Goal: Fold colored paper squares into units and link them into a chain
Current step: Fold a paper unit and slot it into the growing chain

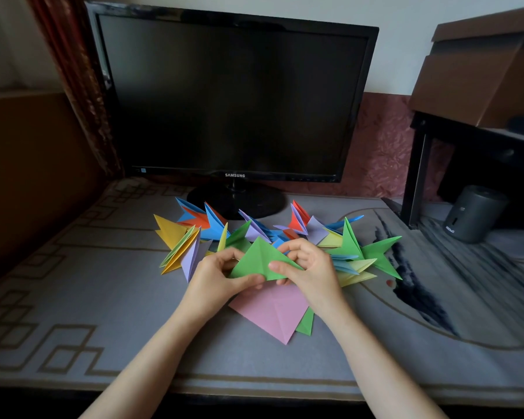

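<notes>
Fingers [280, 266] pinch green paper [259, 257] over patterned mat [73, 297] before dark monitor [230, 95].

A monitor [230, 95] stands at the back of the worktop [73, 297], with a row of folded units [254, 234] lying just before its base. Nearer the front, the left hand [215, 276] and right hand [309, 267] hold a folded sheet [257, 261] between them above a flat paper square [270, 313]; a cylinder [472, 213] stands far right.
</notes>
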